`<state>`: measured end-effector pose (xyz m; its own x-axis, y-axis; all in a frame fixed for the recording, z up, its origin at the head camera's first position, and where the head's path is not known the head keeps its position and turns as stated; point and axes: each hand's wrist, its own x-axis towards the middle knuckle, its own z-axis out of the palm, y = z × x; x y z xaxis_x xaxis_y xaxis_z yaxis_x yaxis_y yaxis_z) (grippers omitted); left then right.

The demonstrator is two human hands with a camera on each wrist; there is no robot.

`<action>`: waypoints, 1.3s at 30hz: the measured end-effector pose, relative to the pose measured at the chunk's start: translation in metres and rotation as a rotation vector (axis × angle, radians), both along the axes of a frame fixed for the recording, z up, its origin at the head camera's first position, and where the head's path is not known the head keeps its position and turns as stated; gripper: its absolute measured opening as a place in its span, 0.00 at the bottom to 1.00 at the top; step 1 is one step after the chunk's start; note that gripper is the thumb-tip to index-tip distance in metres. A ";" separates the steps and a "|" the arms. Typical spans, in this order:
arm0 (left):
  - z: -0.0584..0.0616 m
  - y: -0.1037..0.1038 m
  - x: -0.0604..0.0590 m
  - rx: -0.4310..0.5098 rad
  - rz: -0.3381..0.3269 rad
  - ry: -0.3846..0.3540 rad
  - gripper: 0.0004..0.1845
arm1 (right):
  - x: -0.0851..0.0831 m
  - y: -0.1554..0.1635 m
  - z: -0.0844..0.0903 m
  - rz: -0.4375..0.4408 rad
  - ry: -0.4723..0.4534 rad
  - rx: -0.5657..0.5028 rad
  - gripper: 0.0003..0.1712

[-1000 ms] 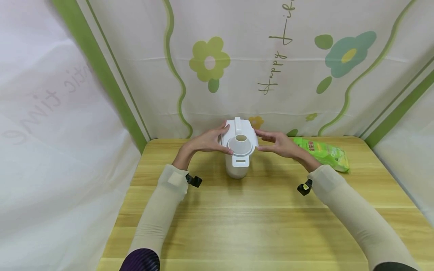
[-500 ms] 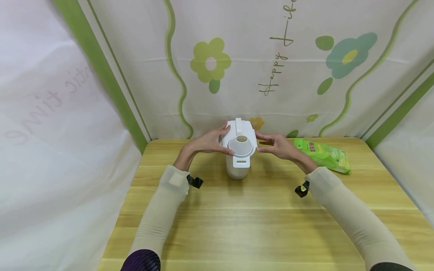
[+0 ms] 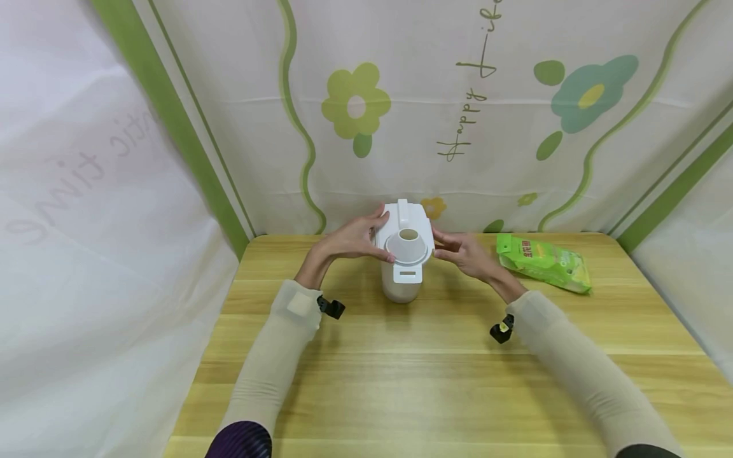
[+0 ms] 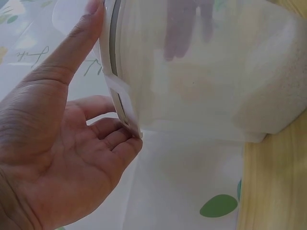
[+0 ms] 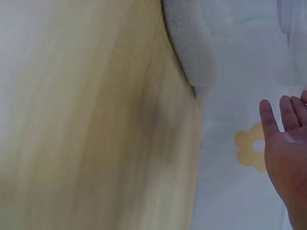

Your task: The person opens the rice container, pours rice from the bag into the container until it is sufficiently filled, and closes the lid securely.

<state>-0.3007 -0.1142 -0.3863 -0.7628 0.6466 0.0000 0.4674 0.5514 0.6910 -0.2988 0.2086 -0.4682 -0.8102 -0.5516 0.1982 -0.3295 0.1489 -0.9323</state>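
Note:
A translucent storage container [image 3: 399, 292] stands upright on the wooden table, with pale grains in its lower part in the left wrist view. Its white lid [image 3: 418, 219] carries a round raised spout cap [image 3: 408, 249] and a front flap [image 3: 407, 273]. My left hand [image 3: 355, 238] grips the lid's left side; in the left wrist view the thumb presses its top and the fingers curl against a slotted side clip [image 4: 123, 104]. At the right side of the lid is my right hand [image 3: 468, 254], fingers straight in the right wrist view; its thumb and index tips are out of that view.
A green packet [image 3: 544, 262] lies on the table [image 3: 366, 375] to the right of the container. Behind and at the sides hangs a patterned white cloth [image 3: 401, 152], close to the container's back.
My right hand has shifted slightly down and inward at the lid's right edge, its wrist dropping toward me. The left hand and the container stay almost where they were.

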 end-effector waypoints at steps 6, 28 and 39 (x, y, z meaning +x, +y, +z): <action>-0.001 -0.001 0.001 0.030 0.007 -0.011 0.64 | 0.004 -0.006 -0.010 -0.035 0.025 -0.048 0.32; -0.004 0.000 0.000 0.011 0.008 0.001 0.64 | 0.012 -0.015 -0.023 -0.104 0.045 -0.065 0.34; -0.005 -0.001 0.001 -0.004 0.008 0.003 0.64 | 0.010 -0.009 -0.016 -0.104 0.058 0.028 0.34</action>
